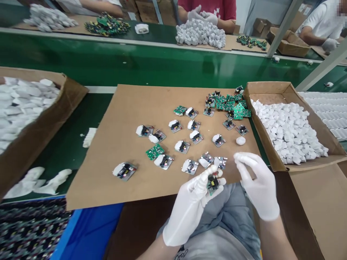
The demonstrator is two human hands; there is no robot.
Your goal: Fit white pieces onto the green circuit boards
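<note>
Across the middle of the cardboard sheet (159,99), about a dozen boards with white pieces (182,146) lie singly or in close pairs, component side up; these are judged to be the treated portion. Toward the sheet's far right corner sits a heap of bare boards (230,104), with a few loose ones before it showing no white piece; these are judged outstanding. Two boards lie green side up among the finished-looking group, and their undersides cannot be verified.

Over the sheet's near edge, the left hand (196,187), gloved, has a circuit board (213,183) pinched between thumb and fingers. No white piece can be confirmed on it, since white glove fingers crowd it; its stage is undetermined.

Off the sheet's near right corner, the right hand (256,186) is half curled, thumb and fingers apart, with nothing visible in its grasp. One loose white piece (240,141) rests near the sheet's right edge. Just beside that edge, a carton (267,144) holds many more white pieces, so supply appears ample.
</note>
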